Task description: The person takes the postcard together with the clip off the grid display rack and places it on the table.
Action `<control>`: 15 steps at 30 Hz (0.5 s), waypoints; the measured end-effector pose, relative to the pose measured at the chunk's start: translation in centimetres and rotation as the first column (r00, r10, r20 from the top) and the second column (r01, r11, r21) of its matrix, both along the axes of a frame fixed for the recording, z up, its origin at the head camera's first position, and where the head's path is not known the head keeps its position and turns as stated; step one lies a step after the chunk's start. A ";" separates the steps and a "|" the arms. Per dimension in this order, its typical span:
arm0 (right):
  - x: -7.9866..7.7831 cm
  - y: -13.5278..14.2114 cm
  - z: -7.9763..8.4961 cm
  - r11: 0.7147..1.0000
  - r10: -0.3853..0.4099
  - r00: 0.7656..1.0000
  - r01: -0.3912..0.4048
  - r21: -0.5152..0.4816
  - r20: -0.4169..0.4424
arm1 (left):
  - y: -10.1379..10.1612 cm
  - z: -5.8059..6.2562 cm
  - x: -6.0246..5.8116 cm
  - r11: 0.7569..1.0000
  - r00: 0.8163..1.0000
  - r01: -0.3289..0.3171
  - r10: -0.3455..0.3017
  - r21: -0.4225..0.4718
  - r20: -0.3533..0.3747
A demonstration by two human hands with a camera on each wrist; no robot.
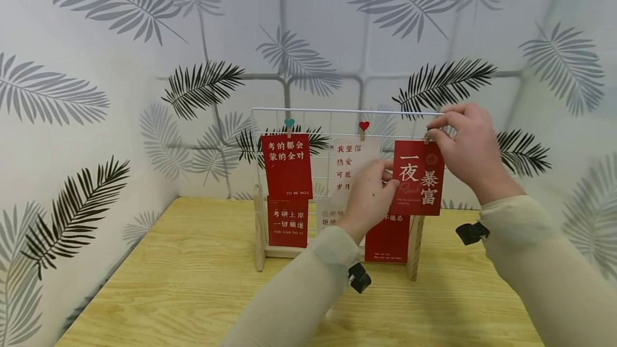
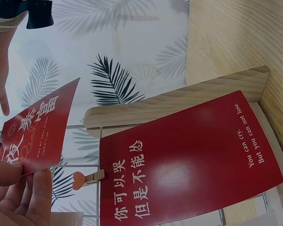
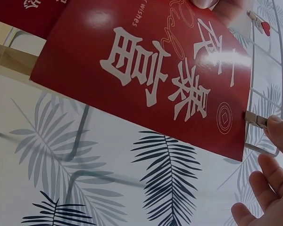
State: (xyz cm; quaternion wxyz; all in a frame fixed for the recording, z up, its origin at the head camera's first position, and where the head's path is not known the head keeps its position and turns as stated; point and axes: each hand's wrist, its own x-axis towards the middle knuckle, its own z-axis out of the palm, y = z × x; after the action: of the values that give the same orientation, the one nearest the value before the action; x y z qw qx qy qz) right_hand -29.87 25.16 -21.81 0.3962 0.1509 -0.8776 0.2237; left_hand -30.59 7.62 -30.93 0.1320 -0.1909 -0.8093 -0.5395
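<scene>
A red card with white Chinese characters (image 1: 417,191) hangs at the upper right of a white wire grid rack (image 1: 308,110). My left hand (image 1: 370,194) pinches its left edge between thumb and fingers. Up at the card's top edge, my right hand (image 1: 467,141) pinches a small wooden clothespin (image 3: 256,119), its jaws at the card's edge by the wire. The right hand's other fingers (image 3: 266,183) spread apart below it in the right wrist view. Behind the held card, another red card (image 2: 184,160) hangs from a clothespin with an orange heart (image 2: 79,181).
Two red cards, one upper (image 1: 286,167) and one lower (image 1: 288,224), hang at the rack's left. White cards hang mid-rack, the upper one (image 1: 343,162) under a red heart clip (image 1: 363,126). Wooden feet (image 1: 259,229) support the rack on the wood-grain table (image 1: 159,283); leaf-patterned wall covering stands behind.
</scene>
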 end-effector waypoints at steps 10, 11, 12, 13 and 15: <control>0.2 0.1 0.2 1.000 -0.002 1.000 0.002 -0.021 0.005 | -0.1 0.0 0.0 1.000 1.000 0.009 -0.009 0.008 -0.009; 0.2 0.1 0.3 1.000 -0.001 1.000 0.002 -0.025 0.006 | -0.2 0.0 0.0 1.000 1.000 0.010 -0.010 0.007 -0.010; 0.3 0.1 0.3 1.000 -0.001 1.000 0.001 -0.027 0.006 | -0.2 0.1 0.0 1.000 1.000 0.011 -0.011 0.005 -0.014; 0.3 0.2 0.4 1.000 -0.001 1.000 0.001 -0.029 0.007 | -0.2 0.1 0.0 1.000 1.000 0.012 -0.012 0.004 -0.016; 0.3 0.2 0.4 0.999 -0.003 1.000 0.003 -0.032 0.011 | -0.3 0.1 0.1 1.000 1.000 0.017 -0.017 0.002 -0.023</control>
State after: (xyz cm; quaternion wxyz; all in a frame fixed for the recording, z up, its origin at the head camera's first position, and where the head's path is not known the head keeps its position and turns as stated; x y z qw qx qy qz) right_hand -29.53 25.38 -21.41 0.3942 0.1421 -0.8762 0.2382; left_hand -30.53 7.31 -30.86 0.1370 -0.2041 -0.8054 -0.5393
